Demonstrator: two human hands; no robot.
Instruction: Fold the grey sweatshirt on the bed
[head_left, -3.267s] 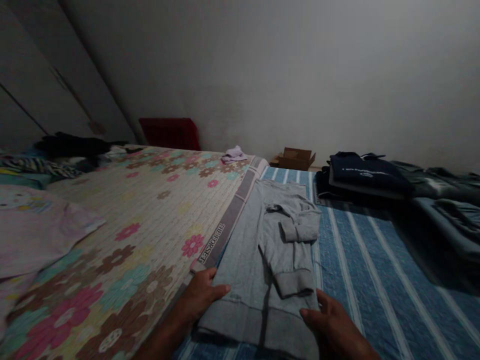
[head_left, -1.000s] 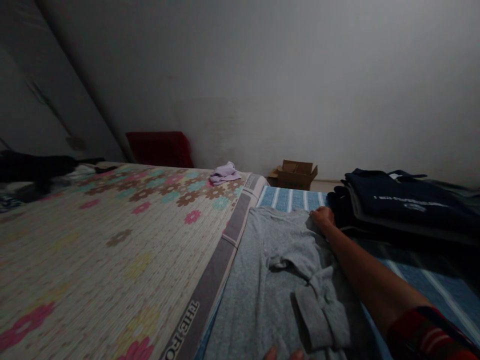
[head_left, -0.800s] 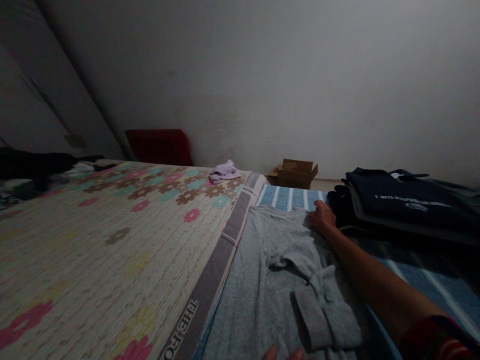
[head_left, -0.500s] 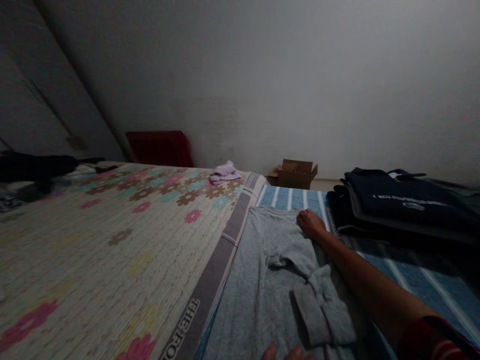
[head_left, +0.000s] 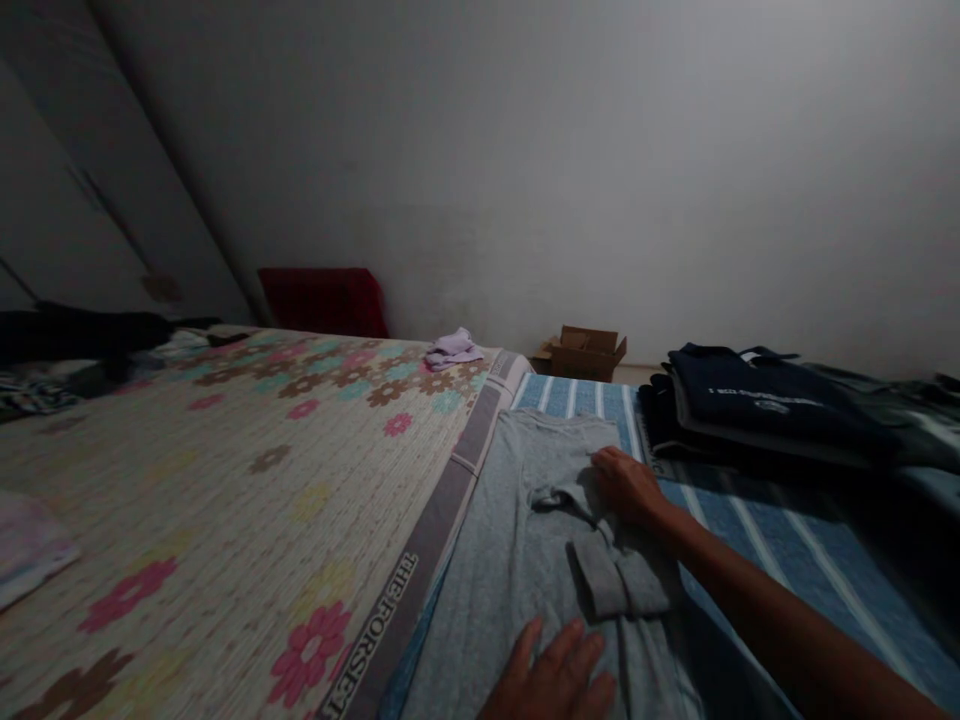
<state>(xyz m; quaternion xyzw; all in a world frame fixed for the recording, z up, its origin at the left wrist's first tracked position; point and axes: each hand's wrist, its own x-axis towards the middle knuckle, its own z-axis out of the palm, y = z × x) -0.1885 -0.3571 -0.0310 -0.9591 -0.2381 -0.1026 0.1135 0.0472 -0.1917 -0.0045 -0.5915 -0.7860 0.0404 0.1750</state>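
Note:
A grey long-sleeved shirt point(head_left: 487, 560) lies lengthwise on a blue striped cloth, its neckline toward the wall. One sleeve is folded inward across the body, with the cuff bent toward me. My right hand point(head_left: 626, 487) is at the shirt's right side near the shoulder, fingers bent together on the fabric by the folded sleeve; the fingertips are partly hidden. Low in the view, my left hand point(head_left: 551, 675) rests on the lower body of the shirt with its fingers spread and holding nothing.
Folded dark clothes point(head_left: 757, 405) are stacked on the blue striped cloth point(head_left: 724, 510) at right. A flowered mat point(head_left: 225, 500) spreads at left, bearing a lilac cloth point(head_left: 454, 348). Near the wall are an open cardboard box point(head_left: 585, 352) and a red object point(head_left: 322, 300).
My right hand has moved from beside the neckline down toward the folded sleeve. My left hand has come further into view over the shirt. The view has shifted slightly.

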